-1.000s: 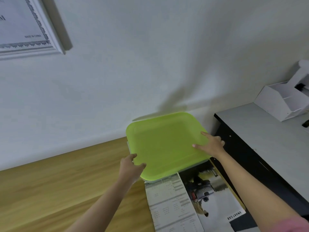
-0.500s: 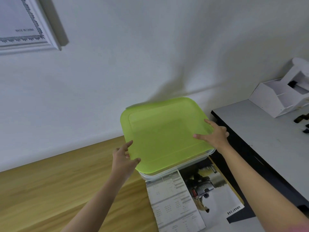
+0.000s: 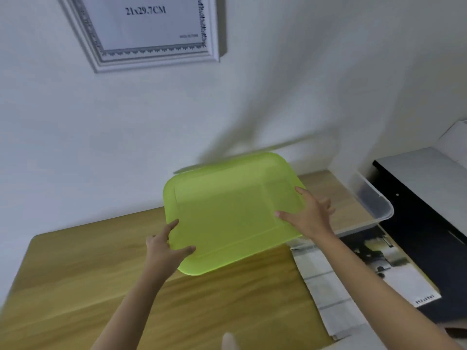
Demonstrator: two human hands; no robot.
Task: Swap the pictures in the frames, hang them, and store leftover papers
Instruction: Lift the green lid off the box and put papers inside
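Green and translucent, the lid [image 3: 232, 213] is held up off the wooden desk [image 3: 75, 274] between both hands, tilted with its far edge raised toward the white wall [image 3: 101, 147]. The left hand [image 3: 164, 248] pinches the lid's near-left corner, thumb on top and fingers curled under the rim. The right hand [image 3: 310, 218] grips the right edge with the thumb laid across the top and the other fingers behind the rim.

To the right, the clear plastic box [image 3: 376, 205] stands uncovered on the desk, against the side of a black cabinet [image 3: 429, 223] with a pale top. What lies inside the box cannot be told; only its clear wall and rim show.

Just in front of the box, papers [image 3: 336, 286] lie flat on the desk: a sheet of printed columns and, beside it, a black-and-white picture page [image 3: 389, 266]. On the wall above hangs a white picture frame [image 3: 151, 34] holding a sheet printed "21x29.7CM".

Half a second ago the lid sat over the box, lifted only a little at the front. Now it is clear of the box and has come leftward, over the bare wood, so the box stands open. The view has also swung up and left, bringing more of the frame into sight.
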